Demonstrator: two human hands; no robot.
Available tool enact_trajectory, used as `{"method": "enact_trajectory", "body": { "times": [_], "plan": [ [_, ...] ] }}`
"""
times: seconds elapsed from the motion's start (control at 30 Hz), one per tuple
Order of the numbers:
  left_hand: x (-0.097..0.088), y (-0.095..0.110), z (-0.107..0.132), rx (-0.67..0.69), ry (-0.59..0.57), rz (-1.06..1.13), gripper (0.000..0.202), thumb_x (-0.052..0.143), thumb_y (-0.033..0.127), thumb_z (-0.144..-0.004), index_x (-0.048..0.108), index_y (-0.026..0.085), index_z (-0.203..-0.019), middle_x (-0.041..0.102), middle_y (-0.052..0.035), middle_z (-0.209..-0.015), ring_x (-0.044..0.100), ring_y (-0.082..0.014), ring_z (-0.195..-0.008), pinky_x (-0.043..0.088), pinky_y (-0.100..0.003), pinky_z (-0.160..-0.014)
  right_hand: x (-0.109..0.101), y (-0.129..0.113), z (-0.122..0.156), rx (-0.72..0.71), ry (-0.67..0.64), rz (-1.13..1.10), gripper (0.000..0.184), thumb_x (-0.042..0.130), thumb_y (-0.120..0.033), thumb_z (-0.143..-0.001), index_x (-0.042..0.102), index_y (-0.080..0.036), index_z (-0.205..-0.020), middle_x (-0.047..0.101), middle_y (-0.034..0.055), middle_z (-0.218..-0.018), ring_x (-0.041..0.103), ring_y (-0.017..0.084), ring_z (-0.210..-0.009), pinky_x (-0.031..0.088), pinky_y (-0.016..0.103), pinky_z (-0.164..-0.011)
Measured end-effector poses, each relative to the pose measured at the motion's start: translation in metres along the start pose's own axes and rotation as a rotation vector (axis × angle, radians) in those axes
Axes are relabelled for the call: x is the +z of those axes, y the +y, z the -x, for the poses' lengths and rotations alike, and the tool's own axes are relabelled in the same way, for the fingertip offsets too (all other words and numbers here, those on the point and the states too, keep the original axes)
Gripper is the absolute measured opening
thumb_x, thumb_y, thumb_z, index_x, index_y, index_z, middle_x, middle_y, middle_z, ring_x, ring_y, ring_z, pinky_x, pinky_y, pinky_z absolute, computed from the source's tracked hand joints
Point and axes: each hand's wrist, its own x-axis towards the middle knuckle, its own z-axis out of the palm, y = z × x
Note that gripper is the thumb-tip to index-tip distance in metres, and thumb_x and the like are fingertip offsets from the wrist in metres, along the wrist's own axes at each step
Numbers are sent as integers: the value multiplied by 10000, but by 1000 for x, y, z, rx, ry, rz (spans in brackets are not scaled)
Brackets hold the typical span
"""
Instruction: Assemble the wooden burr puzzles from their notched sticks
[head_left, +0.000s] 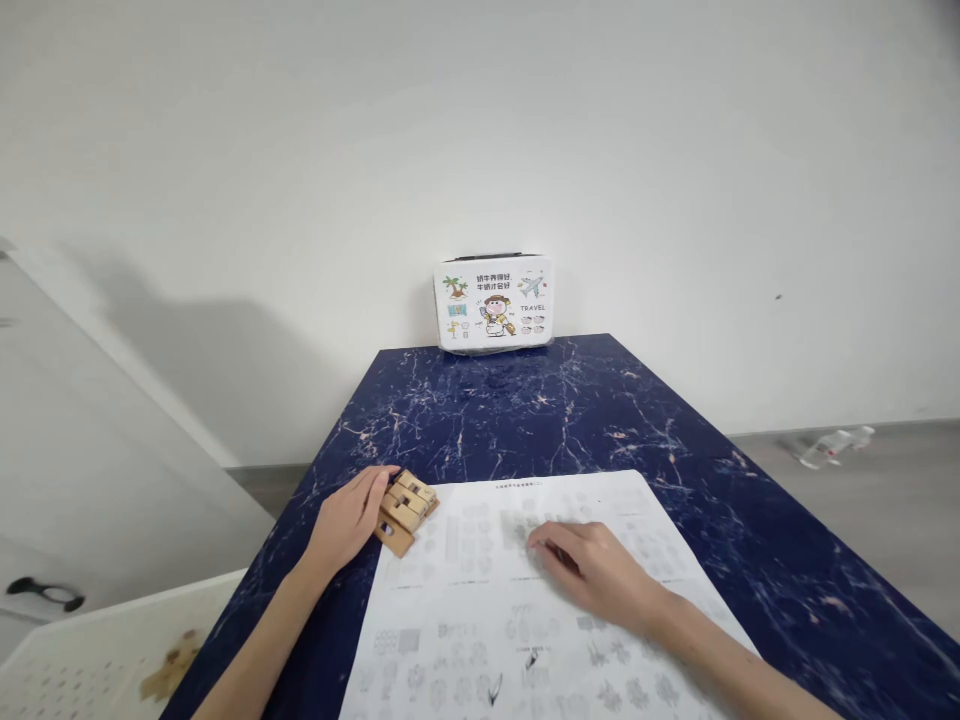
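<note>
My left hand point(351, 515) grips the left edge of a small wooden block assembly point(409, 505). It has pale slotted pieces on a flat brown wooden base and lies at the upper left corner of a large printed sheet point(469, 610). Faint grey diagrams in rows cover the paper, which is spread on the table. Over the sheet's upper middle, right of the blocks, my right hand point(589, 565) has its fingers curled together. Whatever may be between those fingertips is hidden. Two small dark marks or bits point(495, 688) show near the sheet's lower middle.
The dark blue marbled table point(510, 410) ends at a white wall. A white cartoon-printed case point(495, 305) stands upright at its far edge. Left and below is a white perforated basket point(97, 650) with brownish pieces inside. A clear bottle point(829, 448) lies on the floor to the right.
</note>
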Motion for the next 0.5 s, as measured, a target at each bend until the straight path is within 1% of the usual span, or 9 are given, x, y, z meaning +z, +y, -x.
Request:
{"method": "enact_trajectory", "body": {
  "times": [0.13,0.3,0.5],
  "plan": [
    [-1,-1,-2,30,-36,15,507,285,487,-1085,716,280,-1251,780,-18,-1248,737,-245,-1136,573,-348,-1003,-1,-1,0,5,9,1,256,445,-234,-1034,701,-234,-1046,764,28,-819,653,172,-636,432,303,-620],
    [-2,2,-5,49,-37,36,507,292,489,-1080,731,261,-1190,789,-39,-1205,746,-256,-1101,582,-364,-992,-3,-2,-2,11,2,-8,257,447,-219,-1026,702,-241,-1042,773,25,-838,668,176,-658,446,301,-631],
    [-1,11,-2,61,-37,84,498,299,484,-1090,732,246,-1150,783,-50,-1182,737,-252,-1091,574,-352,-1004,-3,-1,-2,5,-3,4,252,454,-194,-1023,699,-247,-1045,774,9,-841,673,169,-668,440,294,-637]
  ]
}}
